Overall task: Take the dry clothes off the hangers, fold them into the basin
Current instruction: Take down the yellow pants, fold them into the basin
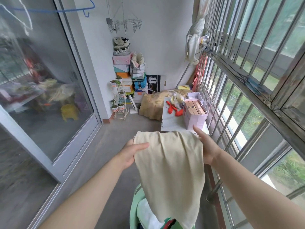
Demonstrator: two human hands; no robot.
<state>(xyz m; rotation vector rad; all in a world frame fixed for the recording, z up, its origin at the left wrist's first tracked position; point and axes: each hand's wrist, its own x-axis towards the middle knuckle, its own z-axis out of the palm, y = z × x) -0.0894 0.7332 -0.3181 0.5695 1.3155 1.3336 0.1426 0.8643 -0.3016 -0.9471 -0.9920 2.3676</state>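
We hold a cream cloth up in front of us, above the basin. Our left hand pinches its left edge: the thumb lies across the front and the fingers are tucked behind. Our right hand lies against the right edge with its fingers straight and pointing away from us (the thumb is hidden by the fabric, so we cannot tell whether it grips). The cloth's top edge spans the two hands. The rest hangs down in a narrowing fall, and its lower end covers part of the green basin at the bottom of the view. In the basin lies a white piece, with something red and green just beside it.

A blue hanger and a white hanger hang at upper left, in front of a glass door. Window bars run along our right. At the far wall stand stacked boxes with shoes on top and a plant stand, and nearer is a low table with a pink bag.
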